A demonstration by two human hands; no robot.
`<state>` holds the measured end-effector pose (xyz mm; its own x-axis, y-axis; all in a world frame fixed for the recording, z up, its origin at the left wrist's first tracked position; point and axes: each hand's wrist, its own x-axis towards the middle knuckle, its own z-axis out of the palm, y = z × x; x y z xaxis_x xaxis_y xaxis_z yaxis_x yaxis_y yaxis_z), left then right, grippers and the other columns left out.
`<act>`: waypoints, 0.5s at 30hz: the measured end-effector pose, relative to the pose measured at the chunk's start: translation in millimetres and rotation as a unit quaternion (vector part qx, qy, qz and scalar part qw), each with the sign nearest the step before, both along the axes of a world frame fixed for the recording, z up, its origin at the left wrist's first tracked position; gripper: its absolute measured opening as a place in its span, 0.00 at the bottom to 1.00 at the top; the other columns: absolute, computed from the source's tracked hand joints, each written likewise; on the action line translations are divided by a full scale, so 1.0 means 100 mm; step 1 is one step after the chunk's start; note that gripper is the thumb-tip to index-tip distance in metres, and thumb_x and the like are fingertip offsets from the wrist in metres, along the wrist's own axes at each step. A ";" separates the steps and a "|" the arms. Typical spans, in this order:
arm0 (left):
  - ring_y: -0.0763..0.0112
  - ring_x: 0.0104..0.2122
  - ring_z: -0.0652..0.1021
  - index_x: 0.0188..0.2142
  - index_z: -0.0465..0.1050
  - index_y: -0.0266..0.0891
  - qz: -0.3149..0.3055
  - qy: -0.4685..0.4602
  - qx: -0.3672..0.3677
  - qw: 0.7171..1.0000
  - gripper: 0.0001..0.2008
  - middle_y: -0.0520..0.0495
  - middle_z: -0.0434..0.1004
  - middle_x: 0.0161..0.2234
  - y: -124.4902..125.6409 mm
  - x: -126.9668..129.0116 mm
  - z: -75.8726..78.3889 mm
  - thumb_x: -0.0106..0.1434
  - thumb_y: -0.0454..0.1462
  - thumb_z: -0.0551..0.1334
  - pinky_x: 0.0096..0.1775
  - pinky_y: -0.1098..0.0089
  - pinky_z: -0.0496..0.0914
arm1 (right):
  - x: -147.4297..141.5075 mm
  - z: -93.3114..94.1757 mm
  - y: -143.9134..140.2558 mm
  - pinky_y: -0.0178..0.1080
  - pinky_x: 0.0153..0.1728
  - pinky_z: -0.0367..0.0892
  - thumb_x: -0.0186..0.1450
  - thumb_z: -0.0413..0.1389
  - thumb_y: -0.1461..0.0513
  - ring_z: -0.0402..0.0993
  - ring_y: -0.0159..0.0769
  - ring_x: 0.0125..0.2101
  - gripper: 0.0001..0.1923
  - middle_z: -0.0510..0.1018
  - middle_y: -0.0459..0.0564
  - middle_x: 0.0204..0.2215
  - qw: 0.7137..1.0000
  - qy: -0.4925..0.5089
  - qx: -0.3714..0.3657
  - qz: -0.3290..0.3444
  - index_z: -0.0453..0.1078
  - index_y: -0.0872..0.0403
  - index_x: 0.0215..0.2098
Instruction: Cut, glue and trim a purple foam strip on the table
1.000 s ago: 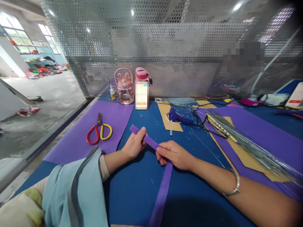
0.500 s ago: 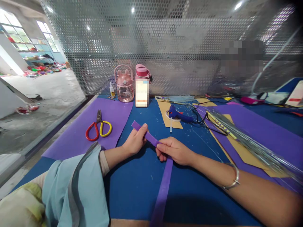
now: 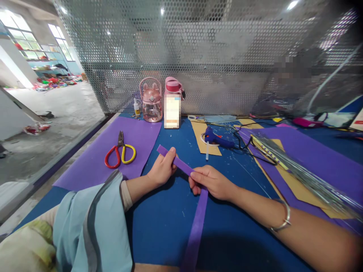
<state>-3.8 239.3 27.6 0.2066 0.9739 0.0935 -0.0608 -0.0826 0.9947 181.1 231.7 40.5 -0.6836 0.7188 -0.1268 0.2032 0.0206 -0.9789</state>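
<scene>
A long purple strip runs between my two hands, and its tail hangs down over the blue table toward the front edge. My left hand pinches it near its short free end, thumb on top. Lower and to the right, my right hand is closed on the same strip, with the thumb pressing it against curled fingers. A short flat span shows between the hands. Left of my left hand, scissors with one red and one yellow handle lie on a purple sheet.
Behind my hands stand a pink clear bottle, a taller pink bottle, a lit phone and a small glue bottle. A blue glue gun with its cord lies right of centre. Bundled wires cover the right side.
The view has shifted slightly, so the table things sit a little further right. My hands keep the same hold on the strip, with slightly more of it showing between them.
</scene>
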 end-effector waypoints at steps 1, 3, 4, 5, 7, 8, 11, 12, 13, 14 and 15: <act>0.79 0.13 0.57 0.17 0.55 0.40 0.008 -0.003 0.000 1.000 0.28 0.57 0.53 0.12 0.00 0.00 0.01 0.64 0.56 0.46 0.18 0.74 0.52 | 0.00 0.00 0.00 0.32 0.23 0.62 0.63 0.51 0.46 0.69 0.29 0.20 0.24 0.73 0.47 0.18 1.000 -0.003 0.003 -0.003 0.69 0.57 0.24; 0.79 0.13 0.57 0.17 0.56 0.40 0.024 -0.010 -0.007 1.000 0.28 0.57 0.53 0.12 -0.01 0.00 0.02 0.63 0.57 0.48 0.18 0.74 0.52 | -0.01 0.01 0.00 0.32 0.23 0.62 0.63 0.51 0.45 0.69 0.30 0.20 0.24 0.73 0.47 0.18 1.000 -0.006 0.006 -0.010 0.68 0.57 0.24; 0.79 0.13 0.57 0.17 0.55 0.40 0.028 -0.015 -0.015 0.999 0.28 0.57 0.53 0.11 -0.01 0.00 0.03 0.63 0.57 0.48 0.18 0.74 0.52 | -0.01 0.02 0.00 0.32 0.23 0.63 0.63 0.51 0.45 0.69 0.30 0.20 0.24 0.73 0.47 0.18 1.000 -0.008 0.007 -0.012 0.68 0.56 0.24; 0.79 0.13 0.57 0.16 0.55 0.40 0.032 -0.020 -0.024 0.999 0.28 0.57 0.53 0.11 -0.01 0.01 0.04 0.63 0.57 0.47 0.18 0.74 0.52 | -0.01 0.02 0.00 0.33 0.24 0.63 0.63 0.50 0.44 0.69 0.30 0.20 0.25 0.73 0.47 0.18 1.000 -0.009 0.007 -0.014 0.67 0.56 0.24; 0.79 0.12 0.57 0.16 0.54 0.41 0.038 -0.026 -0.037 0.998 0.28 0.56 0.53 0.11 0.00 0.01 0.03 0.64 0.56 0.46 0.17 0.74 0.51 | -0.01 0.04 0.00 0.33 0.24 0.63 0.63 0.48 0.43 0.69 0.31 0.20 0.26 0.74 0.47 0.18 1.000 -0.012 0.012 -0.016 0.67 0.56 0.24; 0.79 0.12 0.57 0.16 0.53 0.41 0.040 -0.025 -0.040 0.998 0.28 0.56 0.53 0.11 0.01 0.01 0.03 0.64 0.56 0.45 0.17 0.74 0.51 | -0.01 0.04 0.01 0.33 0.24 0.64 0.63 0.48 0.43 0.69 0.31 0.20 0.26 0.74 0.47 0.18 1.000 -0.015 0.016 -0.016 0.67 0.56 0.24; 0.79 0.12 0.55 0.16 0.52 0.42 0.037 -0.017 -0.039 0.998 0.27 0.57 0.51 0.11 0.05 0.01 0.03 0.65 0.55 0.43 0.16 0.74 0.50 | -0.01 0.06 0.01 0.33 0.24 0.63 0.63 0.49 0.44 0.69 0.31 0.20 0.26 0.74 0.48 0.18 0.999 -0.023 0.030 -0.016 0.66 0.56 0.23; 0.79 0.12 0.54 0.16 0.51 0.42 0.030 -0.012 -0.037 0.999 0.27 0.57 0.50 0.11 0.05 0.00 0.03 0.65 0.55 0.41 0.16 0.73 0.50 | -0.01 0.06 0.01 0.33 0.24 0.63 0.63 0.48 0.43 0.69 0.31 0.20 0.26 0.74 0.48 0.18 0.999 -0.024 0.033 -0.016 0.66 0.56 0.23; 0.78 0.12 0.53 0.17 0.51 0.42 0.019 -0.004 -0.033 0.999 0.27 0.58 0.48 0.11 0.05 0.00 0.04 0.64 0.55 0.40 0.16 0.73 0.49 | -0.01 0.06 0.01 0.33 0.24 0.63 0.64 0.48 0.43 0.68 0.31 0.20 0.26 0.74 0.47 0.18 0.999 -0.025 0.036 -0.017 0.66 0.56 0.23; 0.78 0.12 0.53 0.17 0.51 0.42 0.004 0.007 -0.027 1.000 0.27 0.58 0.47 0.11 0.04 -0.01 0.06 0.64 0.56 0.41 0.16 0.73 0.50 | -0.02 0.05 0.01 0.33 0.24 0.63 0.64 0.47 0.43 0.68 0.31 0.20 0.26 0.73 0.47 0.17 0.999 -0.025 0.038 -0.017 0.66 0.56 0.23; 0.78 0.13 0.53 0.17 0.52 0.42 -0.014 0.020 -0.018 1.000 0.26 0.58 0.48 0.12 0.03 -0.01 0.08 0.62 0.56 0.44 0.17 0.73 0.50 | -0.02 0.05 0.00 0.33 0.23 0.63 0.64 0.46 0.43 0.68 0.31 0.20 0.27 0.73 0.47 0.17 0.999 -0.025 0.040 -0.016 0.65 0.55 0.24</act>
<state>-4.9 242.3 35.2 0.2375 0.9701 0.0497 -0.0220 -0.0458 0.9987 178.6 231.9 45.5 -0.6536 0.7500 -0.1017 0.2537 0.0906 -0.9630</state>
